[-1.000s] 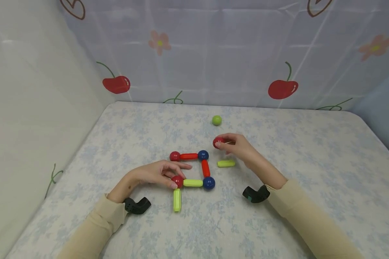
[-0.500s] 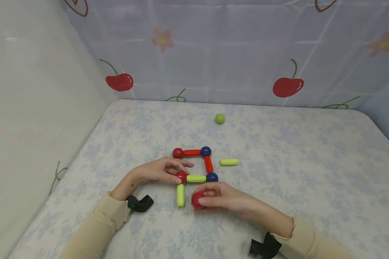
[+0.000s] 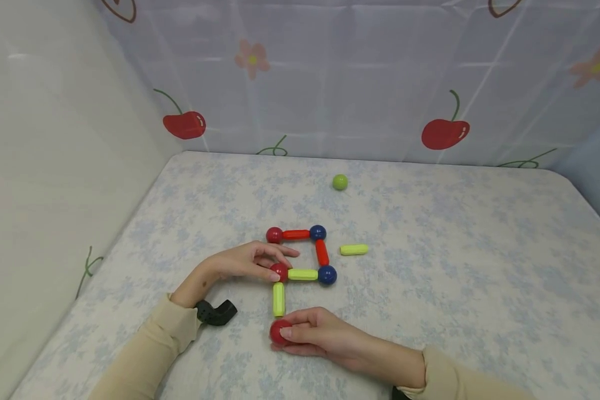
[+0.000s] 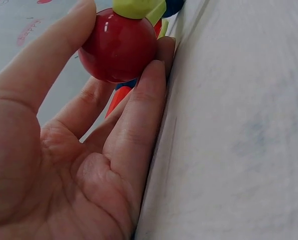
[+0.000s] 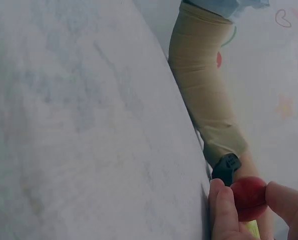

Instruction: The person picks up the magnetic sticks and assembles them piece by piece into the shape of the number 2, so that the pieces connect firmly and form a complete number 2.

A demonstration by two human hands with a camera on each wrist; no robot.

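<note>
Between thumb and fingers, my left hand [image 3: 247,262] pinches a red ball [image 4: 119,47] at the corner of a joined shape of balls and rods. From that ball one yellow-green rod [image 3: 302,274] runs right to a blue ball [image 3: 327,275], and a second yellow-green rod [image 3: 279,300] points toward me. Just below the second rod's near end, my right hand [image 3: 325,336] pinches another red ball [image 5: 249,198]. Whether ball and rod touch is hard to tell. Two red rods [image 3: 296,234], a far blue ball [image 3: 318,233] and a far red ball [image 3: 274,235] form the rest.
A loose yellow-green rod [image 3: 354,249] lies right of the shape. Farther back sits a green ball [image 3: 340,182]. The flowered tablecloth [image 3: 455,250] meets a printed curtain [image 3: 330,83] at the back.
My right hand has carried its red ball from beyond the loose rod toward me and left, to the near end of the yellow-green rod. The left hand keeps its hold.
</note>
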